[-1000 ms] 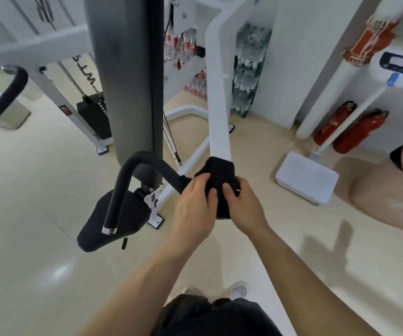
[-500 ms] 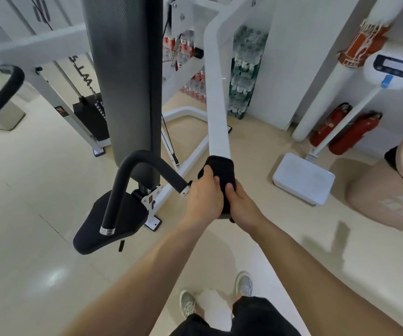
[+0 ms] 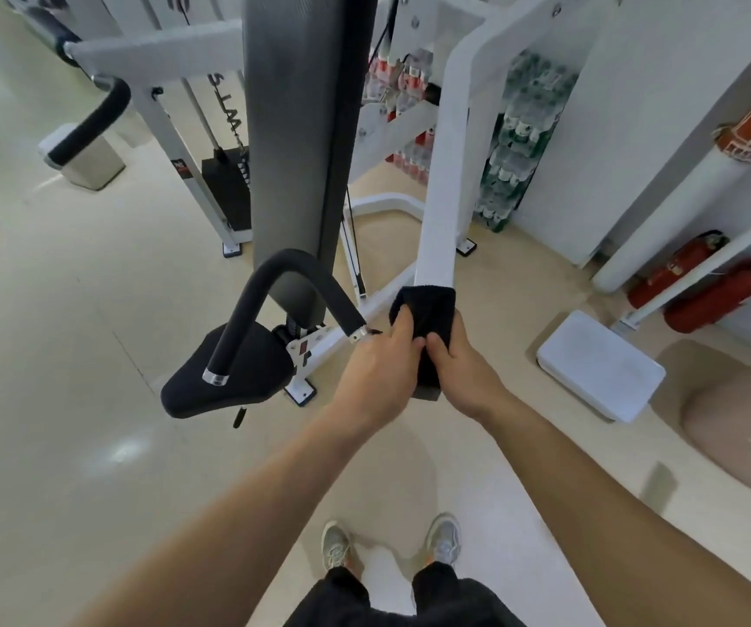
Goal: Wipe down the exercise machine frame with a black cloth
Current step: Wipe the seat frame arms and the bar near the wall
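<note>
Both the left hand (image 3: pixel 378 368) and right hand (image 3: pixel 464 368) stay clamped around the black terry cloth (image 3: pixel 425 305), low on the white steel frame tube (image 3: pixel 443 174). It has barely shifted, so the length above likely awaits wiping.

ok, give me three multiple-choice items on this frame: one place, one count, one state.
1. Where is the black cloth? A) on the seat B) round the white frame bar C) on the floor
2. How many red fire extinguishers? A) one B) four C) two
3. The cloth is: A) gripped by left hand and right hand B) lying loose C) hanging from a hook

1 B, it wraps the bar's lower end. 2 C, two show at right. 3 A, fingers of both curl round it.
</note>
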A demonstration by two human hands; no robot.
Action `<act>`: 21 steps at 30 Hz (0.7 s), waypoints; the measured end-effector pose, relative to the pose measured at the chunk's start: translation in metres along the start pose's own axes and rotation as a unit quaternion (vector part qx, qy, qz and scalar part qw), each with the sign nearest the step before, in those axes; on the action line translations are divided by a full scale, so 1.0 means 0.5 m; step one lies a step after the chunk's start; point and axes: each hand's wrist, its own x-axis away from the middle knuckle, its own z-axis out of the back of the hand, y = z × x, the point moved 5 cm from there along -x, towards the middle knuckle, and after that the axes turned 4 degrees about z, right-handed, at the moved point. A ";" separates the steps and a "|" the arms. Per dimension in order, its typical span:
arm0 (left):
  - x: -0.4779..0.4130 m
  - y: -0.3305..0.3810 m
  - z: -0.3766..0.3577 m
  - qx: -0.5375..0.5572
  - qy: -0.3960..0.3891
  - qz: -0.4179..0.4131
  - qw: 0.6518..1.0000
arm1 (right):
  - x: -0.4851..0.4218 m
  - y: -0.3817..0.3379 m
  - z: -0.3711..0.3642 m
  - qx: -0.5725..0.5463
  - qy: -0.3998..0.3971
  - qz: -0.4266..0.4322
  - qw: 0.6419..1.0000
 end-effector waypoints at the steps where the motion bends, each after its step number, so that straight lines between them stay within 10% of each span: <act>1: 0.033 0.005 0.006 0.016 0.034 -0.015 0.999 | 0.024 0.003 -0.009 0.002 -0.002 0.016 1.000; 11: 0.147 -0.053 0.011 0.384 0.129 0.183 0.896 | 0.081 -0.027 -0.007 0.183 0.099 0.163 0.965; 18: 0.166 -0.096 0.070 0.407 0.283 0.168 0.852 | 0.060 -0.116 -0.033 0.289 0.113 0.269 0.912; 21: 0.157 -0.138 0.042 0.449 0.226 0.250 0.827 | 0.040 -0.126 -0.087 0.390 0.081 0.248 0.883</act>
